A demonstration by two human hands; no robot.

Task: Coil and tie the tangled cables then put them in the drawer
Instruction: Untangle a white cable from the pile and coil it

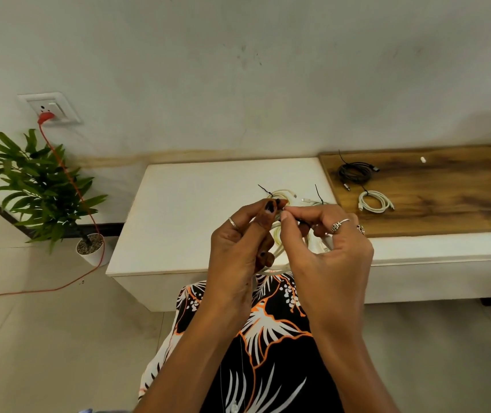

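Head view gives us the white cable [278,238] as a loose coil hanging between both hands, held in the air just in front of the near edge of the white desk [178,210], its loops drooping down toward the patterned dress [271,338]. The relation that matters: the black zip tie [302,222] lies roughly sideways across the top of the coil, and its ends meet right where the two thumbs come together, so neither hand has any reach to make.

Our left hand [238,248] has its fingers curled, thumb and forefinger pinching at the top of the coil; our right hand [324,248] pinches the tie from the other side (whether the tail is already threaded through its head is too small to tell).

The cable looks smooth, rubbery and limp; the tie thin and stiff.

Behind the hands, two more white coils [283,194] lie on the desk with black tie tails sticking up. To the right, on the wooden top [447,204], rest a black coiled cable [354,172] and a white coiled cable [374,201], near each other.

No drawer is visible to us.
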